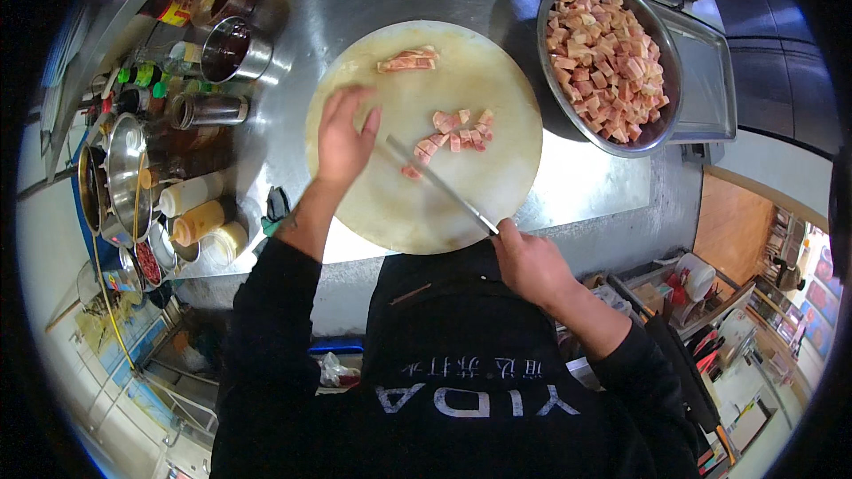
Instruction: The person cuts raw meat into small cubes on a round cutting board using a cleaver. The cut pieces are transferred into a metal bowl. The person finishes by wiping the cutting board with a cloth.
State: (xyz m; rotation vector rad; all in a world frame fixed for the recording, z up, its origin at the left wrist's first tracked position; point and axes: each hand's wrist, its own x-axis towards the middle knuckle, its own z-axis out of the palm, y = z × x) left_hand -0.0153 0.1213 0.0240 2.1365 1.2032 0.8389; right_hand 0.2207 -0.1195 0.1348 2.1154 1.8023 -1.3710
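A round cutting board (426, 213) lies before me on a steel counter. My left hand (346, 136) is over its left part, fingers apart, holding nothing. In my right hand (532, 263), at the board's near edge, is the handle of a knife (442, 185); its blade points up and left over the board. Cut pieces of raw meat (459, 136) lie just beyond the blade, a few of them near it. An uncut strip of raw meat (409, 60) rests near the board's far edge, beyond my left hand.
A steel bowl (675, 96) heaped with diced raw meat stands right of the board, partly over a metal tray (722, 80). Along the left are a steel pot (256, 56), glass jars (213, 110), squeeze bottles (200, 221) and metal bowls (126, 173). A dark cloth (276, 203) lies near my left forearm.
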